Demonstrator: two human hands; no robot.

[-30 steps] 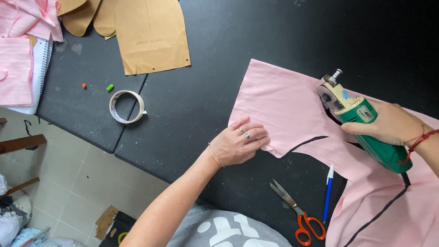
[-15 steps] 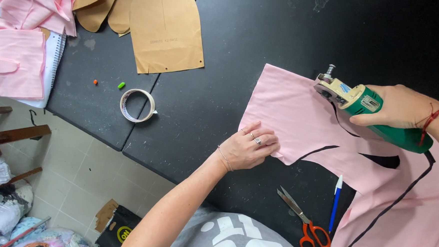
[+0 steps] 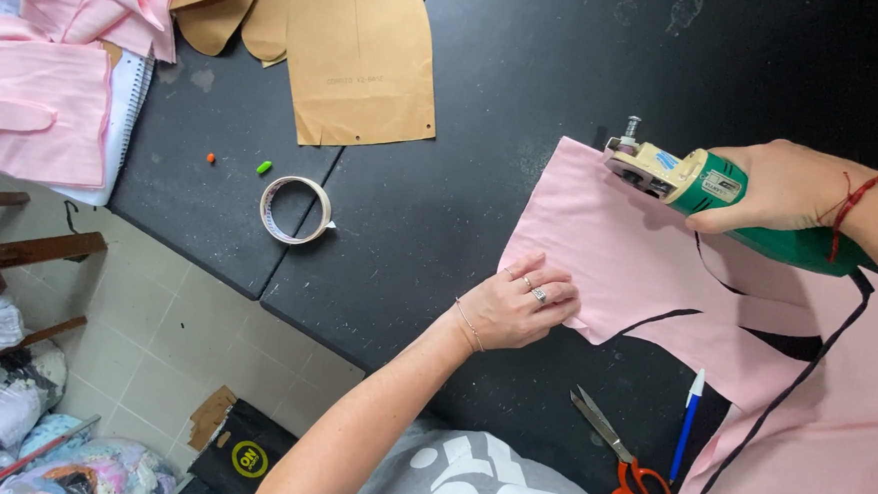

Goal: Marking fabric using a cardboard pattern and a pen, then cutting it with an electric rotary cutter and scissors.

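Observation:
Pink fabric (image 3: 619, 246) lies spread on a black table (image 3: 461, 208), with dark cut lines running through it. My right hand (image 3: 778, 185) grips a green electric fabric cutter (image 3: 708, 186) whose blade end rests at the fabric's far edge. My left hand (image 3: 521, 306) presses flat on the near corner of the pink piece, fingers curled, rings and a bracelet showing.
Orange-handled scissors (image 3: 620, 459) and a blue-and-white pen (image 3: 687, 420) lie near the table's front edge. A tape roll (image 3: 295, 209), brown paper patterns (image 3: 359, 57), folded pink cloth (image 3: 41, 106) and a notebook sit to the left. Tiled floor with bags lies below.
The cutter in my right hand has advanced along the fabric toward its far edge. My left hand stays pressed on the pink piece. The view has shifted slightly.

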